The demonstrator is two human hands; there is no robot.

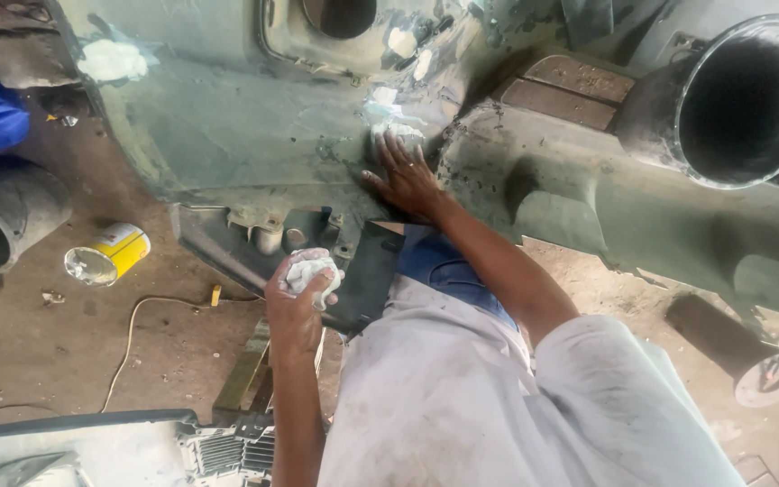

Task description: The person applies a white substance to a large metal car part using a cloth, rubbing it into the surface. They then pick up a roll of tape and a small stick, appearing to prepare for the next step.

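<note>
We record our right hand (405,176) flat on the grey-green sanded car body panel (227,117), our left hand (299,298) below it around a white putty lump (310,269), the yellow open tin (108,254) lying left on the dirt floor (38,352).

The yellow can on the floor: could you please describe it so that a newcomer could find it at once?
Start at the big grey-green car body panel and look down to the dusty floor at its lower left. There lies a small yellow metal can on its side, left of the left hand holding white putty. It is the only yellow thing nearby.
</note>
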